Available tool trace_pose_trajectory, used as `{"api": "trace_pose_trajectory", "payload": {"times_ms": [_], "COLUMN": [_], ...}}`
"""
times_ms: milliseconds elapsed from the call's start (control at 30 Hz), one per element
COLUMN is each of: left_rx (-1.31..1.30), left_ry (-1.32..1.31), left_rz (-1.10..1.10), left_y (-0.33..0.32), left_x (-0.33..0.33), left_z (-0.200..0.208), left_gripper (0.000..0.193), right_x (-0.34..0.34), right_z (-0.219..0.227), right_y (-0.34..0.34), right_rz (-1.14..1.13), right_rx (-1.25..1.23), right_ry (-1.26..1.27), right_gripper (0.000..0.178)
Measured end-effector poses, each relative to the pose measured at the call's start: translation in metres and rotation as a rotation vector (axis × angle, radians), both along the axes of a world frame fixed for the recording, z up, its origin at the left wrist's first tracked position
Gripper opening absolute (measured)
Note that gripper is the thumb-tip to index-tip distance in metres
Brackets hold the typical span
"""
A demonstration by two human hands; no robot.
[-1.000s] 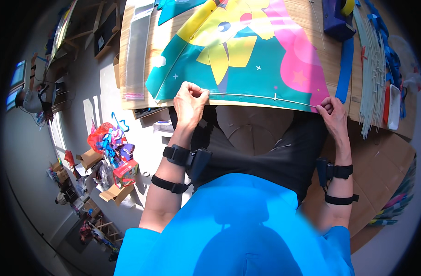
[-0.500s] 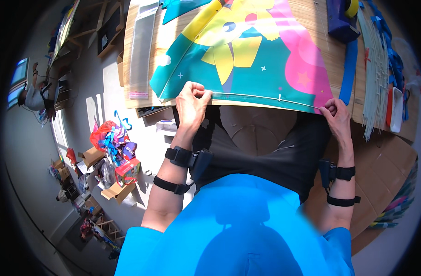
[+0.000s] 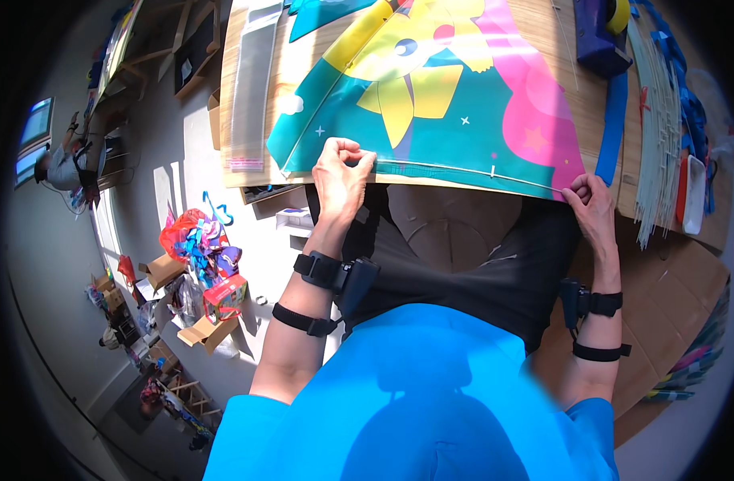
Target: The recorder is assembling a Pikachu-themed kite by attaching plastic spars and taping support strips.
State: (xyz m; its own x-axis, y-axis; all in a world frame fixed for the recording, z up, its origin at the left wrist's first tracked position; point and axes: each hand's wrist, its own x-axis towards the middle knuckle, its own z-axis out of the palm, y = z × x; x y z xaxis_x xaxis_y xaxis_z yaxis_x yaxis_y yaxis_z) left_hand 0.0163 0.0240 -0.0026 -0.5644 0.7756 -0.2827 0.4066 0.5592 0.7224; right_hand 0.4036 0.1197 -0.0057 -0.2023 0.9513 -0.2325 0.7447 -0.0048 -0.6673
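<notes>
A kite sail lies on the wooden table, teal and pink with a yellow cartoon figure. Along its near edge runs a thin white rod, with a small white clip towards the right. My left hand pinches this edge at the rod, left of the middle, thumb against forefinger. At the right corner, my right hand has thumb and fingertips closed on the rod's end and the pink fabric. The fingers cover the exact gripping points.
A clear plastic sleeve lies at the table's left. To the right are a blue tape dispenser, a blue strip and a bundle of thin white rods. Cardboard boxes stand on the floor; another person is at far left.
The whole view has shifted slightly to the right. Both hands keep their pinch on the kite's near edge, and the sail lies as before.
</notes>
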Motion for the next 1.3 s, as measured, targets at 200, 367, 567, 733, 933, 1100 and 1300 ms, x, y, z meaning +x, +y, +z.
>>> {"api": "trace_pose_trajectory", "payload": {"times_ms": [200,367,567,733,933,1100,1300], "left_rx": [-0.031,-0.032,-0.053,-0.025,-0.014,-0.032,-0.071], "left_ry": [-0.032,-0.062,-0.035,-0.041,-0.072,-0.077,-0.057], "left_rz": [0.003,0.016,0.022,0.025,0.006,-0.006,-0.032], "left_y": [0.0,0.001,0.004,0.002,0.001,0.0,-0.001], "left_x": [-0.001,-0.003,0.003,0.003,0.001,0.0,0.001], "left_z": [-0.002,-0.005,0.003,0.002,0.003,0.004,0.006], "left_gripper": [0.032,0.033,0.035,0.033,0.036,0.038,0.039], "right_x": [0.002,0.001,0.002,0.002,0.004,0.006,0.002], "right_z": [-0.002,-0.003,-0.003,-0.001,0.0,0.001,0.01], "right_y": [0.0,0.0,0.0,0.001,0.001,0.002,0.001], "right_rz": [-0.001,-0.007,-0.011,0.001,0.008,0.026,0.067], "right_rx": [-0.004,-0.001,-0.007,0.002,-0.007,-0.025,0.034], "right_ry": [-0.003,0.013,0.002,-0.009,-0.023,-0.011,-0.143], "right_gripper": [0.017,0.017,0.016,0.017,0.017,0.023,0.03]}}
